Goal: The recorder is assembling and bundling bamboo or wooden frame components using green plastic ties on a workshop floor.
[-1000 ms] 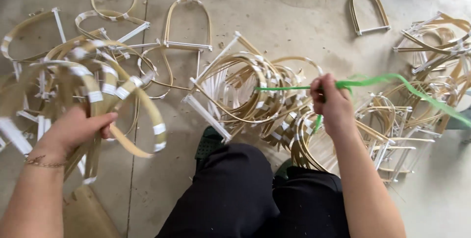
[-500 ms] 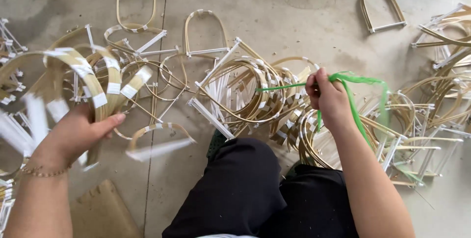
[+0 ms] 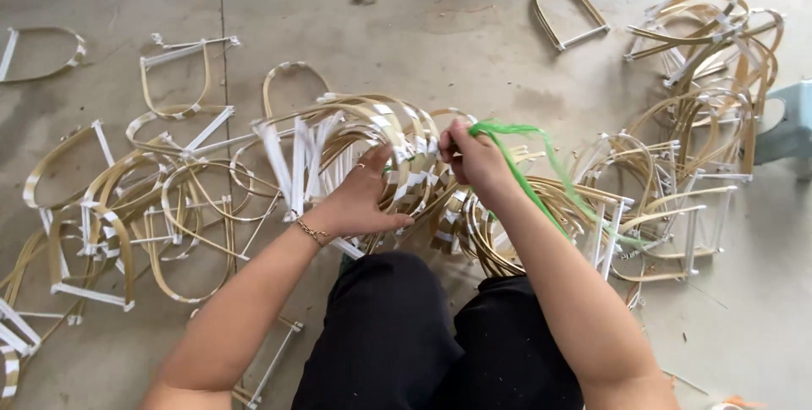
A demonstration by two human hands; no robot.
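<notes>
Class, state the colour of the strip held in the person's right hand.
Bright green strip, pinched by the right hand; the head view shows it.

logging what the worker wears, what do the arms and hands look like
Both arms are bare to the frame edge, no sleeves or gloves. The left hand has a thin gold chain bracelet at the wrist and a ring on one finger. The right hand wears nothing visible.

Looking steeply down from head height, facing forward over black-clad knees onto the concrete floor [image 3: 440, 21]. Sitting close above the fingers [image 3: 378, 159], framing forearms below them, bent-strip loops spreading left, right and beyond. Sharing with no second view.
</notes>
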